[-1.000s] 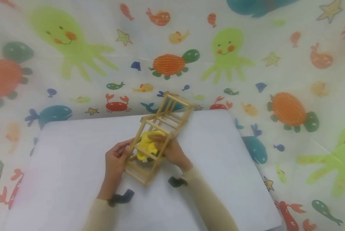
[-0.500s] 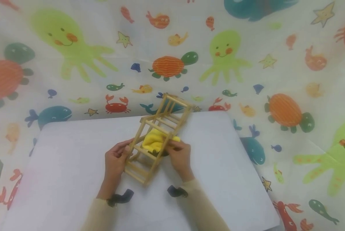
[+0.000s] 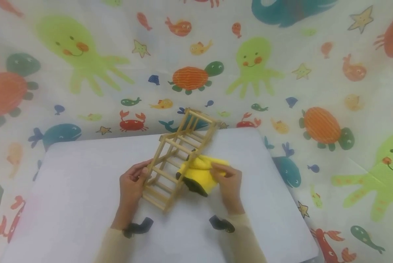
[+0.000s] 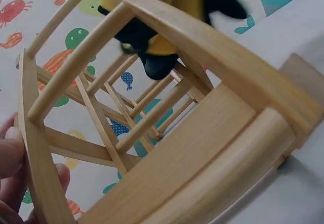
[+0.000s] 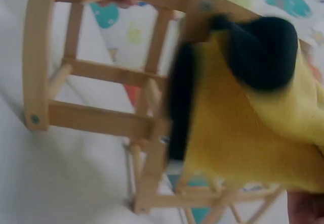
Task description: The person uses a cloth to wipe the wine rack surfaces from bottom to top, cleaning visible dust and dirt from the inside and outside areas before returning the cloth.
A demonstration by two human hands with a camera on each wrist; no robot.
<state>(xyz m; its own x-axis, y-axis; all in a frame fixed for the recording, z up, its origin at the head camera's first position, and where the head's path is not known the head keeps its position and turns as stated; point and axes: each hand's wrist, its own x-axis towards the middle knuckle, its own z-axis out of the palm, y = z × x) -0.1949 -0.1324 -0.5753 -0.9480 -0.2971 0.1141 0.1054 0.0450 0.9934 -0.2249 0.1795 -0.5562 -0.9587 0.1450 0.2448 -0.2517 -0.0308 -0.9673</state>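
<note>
A small wooden rack with rungs stands tilted above the white table. My left hand grips its left side rail; fingertips wrap that rail in the left wrist view. To the right of the rack, a soft yellow cloth piece with black edging hangs from my right hand, pinched between thumb and fingers. In the right wrist view the yellow cloth is blurred and overlaps the rack's side. Its full shape is folded out of sight.
The white table lies under both hands. Behind it hangs a curtain printed with sea animals, close to the rack's far end. Dark straps are on both wrists.
My right hand has drawn the yellow cloth out from inside the rack to its right side. The left hand keeps its grip, and the rack has hardly moved.
</note>
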